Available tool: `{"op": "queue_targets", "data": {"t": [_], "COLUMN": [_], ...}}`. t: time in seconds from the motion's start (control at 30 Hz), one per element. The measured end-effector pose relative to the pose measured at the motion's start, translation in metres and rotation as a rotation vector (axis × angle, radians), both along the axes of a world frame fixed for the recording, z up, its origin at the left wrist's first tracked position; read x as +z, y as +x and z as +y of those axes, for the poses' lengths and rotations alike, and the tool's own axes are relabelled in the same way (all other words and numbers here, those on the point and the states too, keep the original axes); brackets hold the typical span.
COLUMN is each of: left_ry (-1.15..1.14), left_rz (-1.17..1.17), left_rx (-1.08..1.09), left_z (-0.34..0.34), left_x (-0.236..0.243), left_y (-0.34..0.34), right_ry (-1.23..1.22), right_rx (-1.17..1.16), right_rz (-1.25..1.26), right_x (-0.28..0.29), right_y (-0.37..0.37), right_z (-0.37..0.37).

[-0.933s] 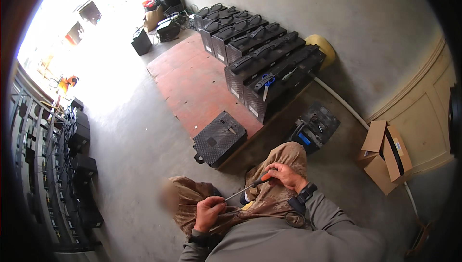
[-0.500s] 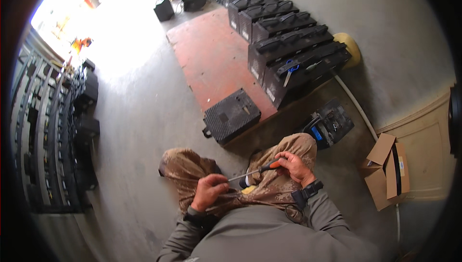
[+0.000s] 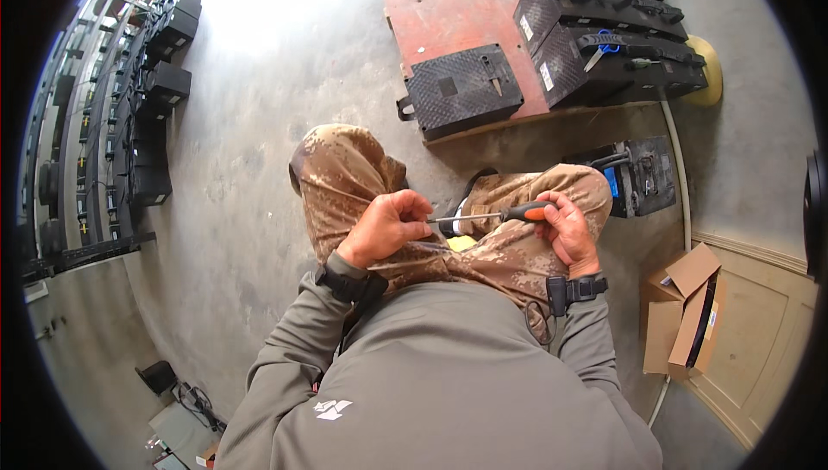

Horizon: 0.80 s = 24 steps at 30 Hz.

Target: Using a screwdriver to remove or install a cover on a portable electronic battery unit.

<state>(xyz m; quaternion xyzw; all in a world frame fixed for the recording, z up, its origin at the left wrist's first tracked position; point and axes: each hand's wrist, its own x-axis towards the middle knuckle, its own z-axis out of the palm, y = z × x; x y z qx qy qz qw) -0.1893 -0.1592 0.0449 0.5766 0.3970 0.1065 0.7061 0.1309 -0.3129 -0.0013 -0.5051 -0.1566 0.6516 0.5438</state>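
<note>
A screwdriver [image 3: 522, 211] with a black and orange handle lies level above my lap. My right hand [image 3: 569, 235] grips the handle's end between thumb and fingers. At the other end, my left hand [image 3: 385, 227] pinches around the tip of the thin metal shaft; its fingers hide the tip and anything small held there. Both hands hover over my camouflage trousers [image 3: 341, 168], between the bent knees. Beyond the knees, a flat black textured case [image 3: 466, 95] lies on a red board [image 3: 457, 4], with a small slim tool on top.
Black cases with handles [image 3: 604, 73] stand in rows at upper right, with blue-handled scissors [image 3: 607, 44] on one. An open black case [image 3: 642, 178] sits beyond my right knee. A cardboard box [image 3: 677, 315] stands at right; a rack with black units [image 3: 103, 142] is at left.
The view has tilted down toward my body, so everything sits higher in the picture. Both hands keep their hold along the screwdriver, which now lies more level.
</note>
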Motion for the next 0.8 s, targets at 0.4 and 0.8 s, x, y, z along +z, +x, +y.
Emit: {"op": "queue_targets", "data": {"t": [0.4, 0.8], "left_ry": [0.122, 0.122], "left_rz": [0.080, 0.078], "left_rx": [-0.036, -0.014], "left_z": [0.000, 0.001], "left_x": [-0.002, 0.001], "left_y": [-0.002, -0.007], "right_ry": [-0.008, 0.003], "right_rx": [-0.015, -0.037], "right_rz": [-0.026, -0.049], "right_x": [0.000, 0.013], "right_y": [-0.003, -0.008], "right_z": [-0.002, 0.000]}}
